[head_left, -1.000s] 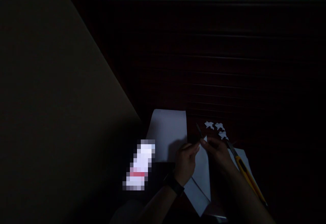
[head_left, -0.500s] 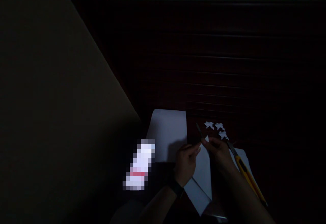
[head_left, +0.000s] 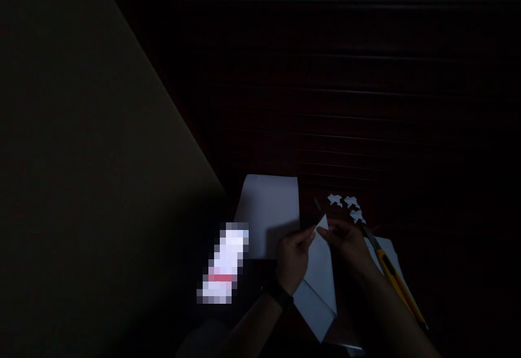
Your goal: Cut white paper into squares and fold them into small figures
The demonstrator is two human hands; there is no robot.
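Note:
Both my hands pinch a folded sheet of white paper (head_left: 321,274) close to its pointed top. My left hand (head_left: 293,257), with a dark band at the wrist, grips the left edge just below the tip. On the right edge, my right hand (head_left: 349,244) holds the paper between thumb and fingers. A diagonal fold line crosses the lower part of the sheet, which ends in a corner toward me. Just beyond the tip lies a thin dark pen-like object (head_left: 317,205), partly hidden by the paper.
Several small folded white paper shapes (head_left: 350,202) lie beyond my right hand. A yellow utility knife (head_left: 393,276) rests on more white paper (head_left: 396,257) at the right. Behind my left hand is a white sheet (head_left: 271,206); a bright blurred-out screen (head_left: 223,263) glows at left. The room is dark.
The paper's tip and both hands have shifted slightly left. My fingers have moved a little along the edges near the tip, leaving more of it uncovered.

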